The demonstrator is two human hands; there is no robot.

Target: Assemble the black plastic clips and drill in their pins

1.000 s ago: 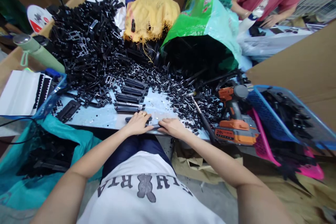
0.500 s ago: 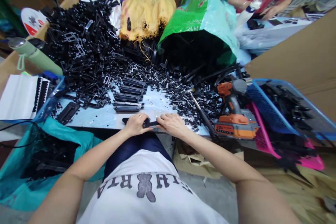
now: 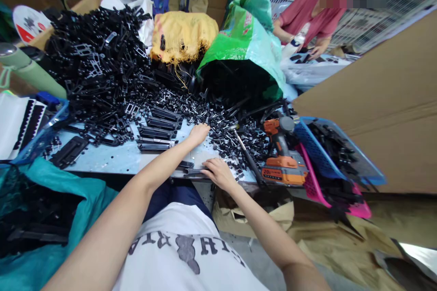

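My left hand reaches over the near edge of a heap of small black pieces with metal pins. Its fingers are bent together, and whatever lies between them is too small to make out. At the table's front edge, my right hand grips the end of a long black plastic part lying flat, its thumb and fingers at that end. My left forearm hides some of the part. Left of my hands, several similar black plastic parts lie in a stacked row.
A hammer and an orange cordless drill lie on the right, beside a blue basket and a pink basket. A large heap of black parts fills the back left. Behind is a green sack; a co-worker is beyond.
My left hand has let go of the black plastic part and moved forward to the small pieces. My right hand stays at the part's end. The view has shifted.
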